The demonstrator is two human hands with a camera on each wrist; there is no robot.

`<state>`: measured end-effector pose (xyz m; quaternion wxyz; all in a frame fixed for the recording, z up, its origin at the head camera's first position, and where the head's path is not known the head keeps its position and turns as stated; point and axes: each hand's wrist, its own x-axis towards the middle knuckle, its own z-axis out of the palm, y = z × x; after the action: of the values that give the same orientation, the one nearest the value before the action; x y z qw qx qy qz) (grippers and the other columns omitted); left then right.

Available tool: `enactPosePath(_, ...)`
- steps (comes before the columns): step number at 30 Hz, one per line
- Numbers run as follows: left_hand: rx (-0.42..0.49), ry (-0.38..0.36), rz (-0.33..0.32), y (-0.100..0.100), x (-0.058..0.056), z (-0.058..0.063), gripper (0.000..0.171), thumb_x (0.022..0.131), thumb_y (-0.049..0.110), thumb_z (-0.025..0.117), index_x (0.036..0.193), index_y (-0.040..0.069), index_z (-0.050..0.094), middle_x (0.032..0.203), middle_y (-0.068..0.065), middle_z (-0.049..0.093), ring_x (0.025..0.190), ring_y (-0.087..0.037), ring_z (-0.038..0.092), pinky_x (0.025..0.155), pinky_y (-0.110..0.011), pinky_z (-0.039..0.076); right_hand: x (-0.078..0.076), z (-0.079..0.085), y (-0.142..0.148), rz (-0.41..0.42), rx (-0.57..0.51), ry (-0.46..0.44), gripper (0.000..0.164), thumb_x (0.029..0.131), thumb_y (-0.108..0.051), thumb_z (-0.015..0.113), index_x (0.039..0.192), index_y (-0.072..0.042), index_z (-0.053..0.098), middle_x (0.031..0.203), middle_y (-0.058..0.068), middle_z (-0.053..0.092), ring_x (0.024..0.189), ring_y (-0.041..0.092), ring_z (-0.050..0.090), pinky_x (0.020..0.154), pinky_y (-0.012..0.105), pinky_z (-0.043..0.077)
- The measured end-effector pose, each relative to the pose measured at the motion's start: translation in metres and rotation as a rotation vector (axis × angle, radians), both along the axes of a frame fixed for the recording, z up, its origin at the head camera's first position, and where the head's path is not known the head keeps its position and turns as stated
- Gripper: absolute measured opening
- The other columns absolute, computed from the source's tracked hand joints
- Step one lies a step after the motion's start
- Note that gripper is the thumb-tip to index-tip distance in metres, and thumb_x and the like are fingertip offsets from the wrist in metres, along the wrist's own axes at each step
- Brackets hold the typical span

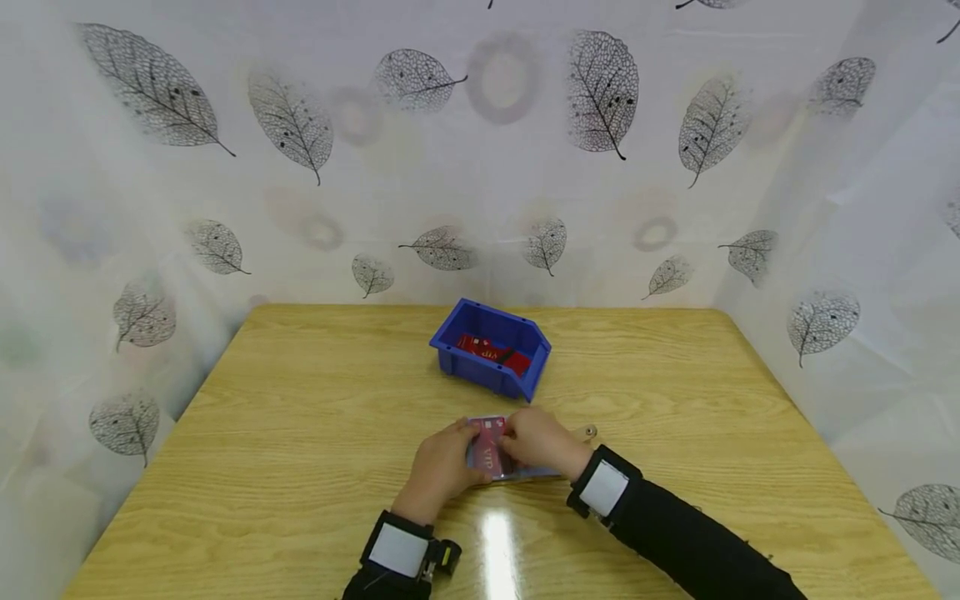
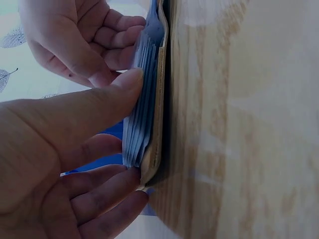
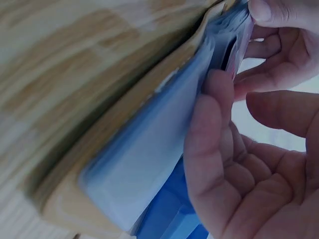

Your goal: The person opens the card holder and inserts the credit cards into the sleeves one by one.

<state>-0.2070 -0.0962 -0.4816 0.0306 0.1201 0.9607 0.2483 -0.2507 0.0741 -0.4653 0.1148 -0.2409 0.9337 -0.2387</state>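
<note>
A card holder with a tan cover and a stack of clear plastic sleeves lies open on the table. A red card marked VIP shows on its left side. My left hand grips the holder's left end, thumb on top of the sleeves, other fingers at the edge. Over the middle, my right hand rests its fingertips against the sleeves beside the card. In the right wrist view its fingers are loosely bent and its thumb stands apart. The card's right edge is partly hidden by this hand.
Behind the holder stands a blue bin with red cards inside. The wooden table reaches back to a leaf-patterned curtain. A snap tab sticks out from the holder at the right.
</note>
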Motion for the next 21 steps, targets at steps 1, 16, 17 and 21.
enactPosePath(1, -0.003, 0.000, -0.005, 0.000, 0.000, 0.000, 0.068, 0.069, 0.030, 0.087, 0.126, 0.003, 0.062, 0.135, -0.022, 0.055, 0.121, -0.039, 0.055, 0.098, -0.050, 0.043, 0.000, 0.000, -0.001, 0.004, 0.009, 0.021, 0.027, 0.088, -0.011, 0.065, 0.061, -0.010, 0.059, 0.053, -0.004, 0.052, 0.048, 0.010, 0.047, 0.045, 0.024, 0.038)
enactPosePath(16, 0.008, 0.018, -0.017, 0.000, 0.001, -0.004, 0.067, 0.069, 0.030, 0.087, 0.127, 0.007, 0.064, 0.136, -0.020, 0.055, 0.121, -0.038, 0.055, 0.097, -0.050, 0.044, -0.039, 0.027, 0.016, -0.119, 0.036, 0.014, 0.026, 0.094, -0.019, 0.062, 0.072, -0.007, 0.067, 0.059, -0.003, 0.055, 0.052, 0.012, 0.050, 0.050, 0.026, 0.040)
enactPosePath(17, 0.008, 0.014, -0.015, 0.000, 0.000, -0.005, 0.067, 0.069, 0.030, 0.087, 0.127, 0.007, 0.064, 0.136, -0.020, 0.054, 0.122, -0.037, 0.055, 0.098, -0.049, 0.044, -0.045, 0.029, 0.017, -0.144, 0.035, 0.057, 0.025, 0.094, -0.019, 0.062, 0.072, -0.007, 0.067, 0.060, -0.003, 0.055, 0.052, 0.012, 0.050, 0.050, 0.027, 0.040)
enactPosePath(21, 0.002, 0.005, -0.011, -0.001, 0.000, -0.005, 0.066, 0.069, 0.030, 0.088, 0.127, 0.008, 0.064, 0.136, -0.019, 0.055, 0.122, -0.037, 0.054, 0.098, -0.049, 0.044, -0.066, 0.035, 0.014, -0.204, 0.047, 0.191, 0.017, 0.093, -0.018, 0.062, 0.083, -0.006, 0.069, 0.069, 0.001, 0.061, 0.058, 0.015, 0.053, 0.055, 0.030, 0.044)
